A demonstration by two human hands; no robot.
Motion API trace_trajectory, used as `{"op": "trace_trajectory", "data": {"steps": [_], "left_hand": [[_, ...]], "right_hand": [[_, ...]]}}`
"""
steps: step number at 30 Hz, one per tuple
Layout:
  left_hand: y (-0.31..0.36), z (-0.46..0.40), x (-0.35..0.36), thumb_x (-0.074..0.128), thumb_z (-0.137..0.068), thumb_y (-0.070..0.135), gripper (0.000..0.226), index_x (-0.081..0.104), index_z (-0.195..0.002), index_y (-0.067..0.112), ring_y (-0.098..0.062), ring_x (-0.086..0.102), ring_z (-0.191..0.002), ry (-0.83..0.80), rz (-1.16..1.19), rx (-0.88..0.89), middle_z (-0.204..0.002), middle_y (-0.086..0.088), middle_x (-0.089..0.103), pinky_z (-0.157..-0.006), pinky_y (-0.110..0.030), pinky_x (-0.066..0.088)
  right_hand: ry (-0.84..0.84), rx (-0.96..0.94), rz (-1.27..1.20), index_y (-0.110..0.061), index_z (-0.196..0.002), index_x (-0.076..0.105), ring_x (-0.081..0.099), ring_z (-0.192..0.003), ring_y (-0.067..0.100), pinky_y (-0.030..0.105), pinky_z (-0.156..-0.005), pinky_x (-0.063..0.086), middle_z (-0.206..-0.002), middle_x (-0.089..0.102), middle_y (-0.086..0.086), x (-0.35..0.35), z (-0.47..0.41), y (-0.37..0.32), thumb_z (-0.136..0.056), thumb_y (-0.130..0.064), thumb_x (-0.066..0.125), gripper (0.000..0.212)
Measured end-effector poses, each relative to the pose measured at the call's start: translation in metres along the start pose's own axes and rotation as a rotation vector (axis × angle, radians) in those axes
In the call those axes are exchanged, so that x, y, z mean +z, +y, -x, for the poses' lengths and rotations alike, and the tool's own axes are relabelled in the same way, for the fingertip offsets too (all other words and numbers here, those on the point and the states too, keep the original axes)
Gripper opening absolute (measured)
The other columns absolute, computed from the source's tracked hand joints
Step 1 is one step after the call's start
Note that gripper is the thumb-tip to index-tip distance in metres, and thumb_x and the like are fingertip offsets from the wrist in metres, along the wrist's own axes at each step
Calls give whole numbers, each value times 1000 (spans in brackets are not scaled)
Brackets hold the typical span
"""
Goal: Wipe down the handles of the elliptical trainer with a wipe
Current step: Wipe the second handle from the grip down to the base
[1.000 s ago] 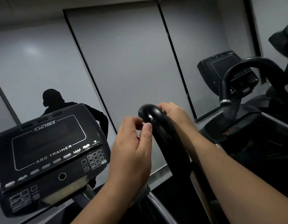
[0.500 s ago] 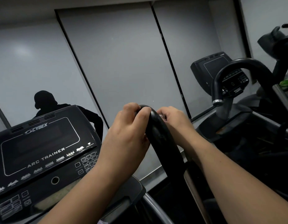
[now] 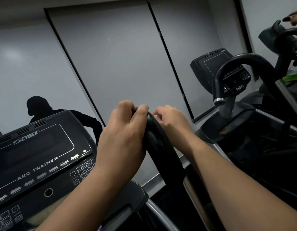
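Handle (image 3: 158, 147) rises tilted up-left, right of the CYBEX ARC TRAINER console (image 3: 41, 157); our left hand (image 3: 122, 139) fingers curl over its tip (right hand (image 3: 171, 119) pinches something pale).

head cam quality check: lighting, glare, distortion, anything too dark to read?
Head view: dim overall; soft glare patch on the wall upper left; wide-angle bend tilts the wall panel seams; the black handle shows only faint sheen; the console text is legible; the machine base at right is lost in shadow; hands look sharp.

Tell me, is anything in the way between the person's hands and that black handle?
Nothing visible is. The left hand already grips the top of the black handle, and the right hand lies against its far side. A whitish scrap shows at its fingertips, too small to identify.
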State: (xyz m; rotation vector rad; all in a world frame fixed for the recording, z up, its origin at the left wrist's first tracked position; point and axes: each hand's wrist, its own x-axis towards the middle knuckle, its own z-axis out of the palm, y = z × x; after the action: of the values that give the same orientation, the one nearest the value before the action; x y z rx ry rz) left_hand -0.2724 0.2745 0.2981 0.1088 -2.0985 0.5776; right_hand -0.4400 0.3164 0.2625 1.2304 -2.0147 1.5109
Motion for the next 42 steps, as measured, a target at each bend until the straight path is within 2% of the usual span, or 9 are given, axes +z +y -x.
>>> {"op": "trace_trajectory", "data": {"steps": [5,9,16,22,27,31,34,38,42], "left_hand": [[5,2,1,77,-71,5,58,58,-125,12,-29,49,-85,25,24,-34,-115,-4,38,-51,-36,44],[3,2,2,76,-70,5,59,58,-126,12,-30,49,-86,30,27,-28,-116,-4,37,-50,-39,47],[2,2,5,76,-72,6,57,57,-125,13,-29,49,-86,44,47,-32,-115,-4,37,-51,-40,47],[2,1,5,77,-71,6,57,58,-124,13,-28,48,-86,29,46,-31,-115,-3,37,-51,-36,45],[1,2,5,75,-70,5,56,60,-123,11,-27,47,-85,21,21,-36,-115,-5,39,-53,-30,35],[1,2,5,76,-69,3,57,61,-123,10,-25,43,-86,24,7,-33,-115,-6,39,-53,-30,35],[1,2,5,77,-69,4,56,61,-122,10,-24,41,-85,31,7,-35,-114,-6,39,-54,-30,35],[1,1,5,77,-68,1,57,61,-122,9,-29,47,-84,19,-9,-34,-113,-10,46,-56,-30,32],[4,1,3,77,-69,2,52,63,-118,9,-29,50,-85,15,-18,-59,-111,-11,50,-55,-29,29]], "right_hand": [[-7,-25,-8,-24,-97,71,50,-104,29,42,-90,45,-82,39,-8,3,-6,-2,-96,-29,52,19],[-6,70,-26,-28,-94,73,52,-112,28,44,-96,47,-84,49,-11,2,-14,9,-95,-29,49,24],[-17,91,-109,-32,-78,68,58,-104,23,39,-89,52,-91,67,-10,4,-19,15,-90,-28,51,22],[-32,85,-126,-31,-81,70,60,-100,22,35,-83,51,-91,67,-8,3,-18,18,-91,-31,55,18],[-93,107,-89,-29,-80,71,57,-86,9,29,-76,50,-89,67,-8,-6,-21,13,-89,-23,56,18],[-157,203,-104,-25,-78,73,70,-74,24,39,-70,60,-76,70,-5,-17,-24,22,-87,-22,61,15],[-169,177,-140,-23,-81,74,64,-61,18,33,-66,55,-68,69,-6,-19,-24,18,-86,-18,62,14],[-149,213,-114,-21,-81,75,70,-74,24,40,-73,59,-76,72,-1,-20,-23,22,-88,-18,60,16],[-128,199,-172,-21,-81,73,56,-50,18,34,-56,53,-59,64,-3,-19,-17,21,-89,-19,60,15]]}}
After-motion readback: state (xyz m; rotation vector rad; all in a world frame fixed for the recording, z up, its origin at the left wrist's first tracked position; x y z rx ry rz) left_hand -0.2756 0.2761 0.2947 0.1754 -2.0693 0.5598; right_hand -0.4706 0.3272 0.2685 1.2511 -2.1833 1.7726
